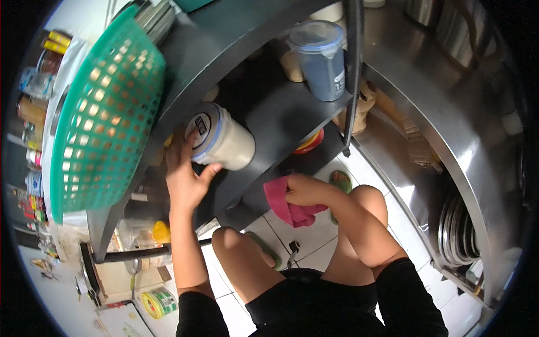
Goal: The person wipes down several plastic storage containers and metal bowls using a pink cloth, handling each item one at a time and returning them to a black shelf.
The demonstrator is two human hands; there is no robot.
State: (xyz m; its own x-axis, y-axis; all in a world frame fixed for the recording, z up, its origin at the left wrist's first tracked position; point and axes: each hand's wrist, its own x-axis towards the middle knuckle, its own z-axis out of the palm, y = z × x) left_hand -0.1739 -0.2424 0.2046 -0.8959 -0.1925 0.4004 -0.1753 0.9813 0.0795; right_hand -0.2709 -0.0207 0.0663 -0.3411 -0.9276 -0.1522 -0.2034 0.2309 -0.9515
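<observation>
My left hand (pixel 187 172) grips a clear plastic canister (pixel 236 145) by its lid end, thumb on the near side and fingers across the top. Pale contents fill the canister, and its lid has a blue seal and a printed label. It is tilted over the dark metal shelf (pixel 273 113); whether its base touches the shelf I cannot tell. A pink cloth (pixel 294 210) hangs bunched in my right hand (pixel 305 189), just in front of the shelf's edge. Farther along the shelf stands a taller clear canister (pixel 320 67) with a blue-rimmed lid.
A green perforated plastic basket (pixel 109 122) sits on the upper level at left. A metal shelf post (pixel 353 84) rises beside the tall canister. Stacked metal trays (pixel 457 236) lie under the steel counter (pixel 463 109) at right. A yellow-and-green tub (pixel 160 303) stands on the tiled floor.
</observation>
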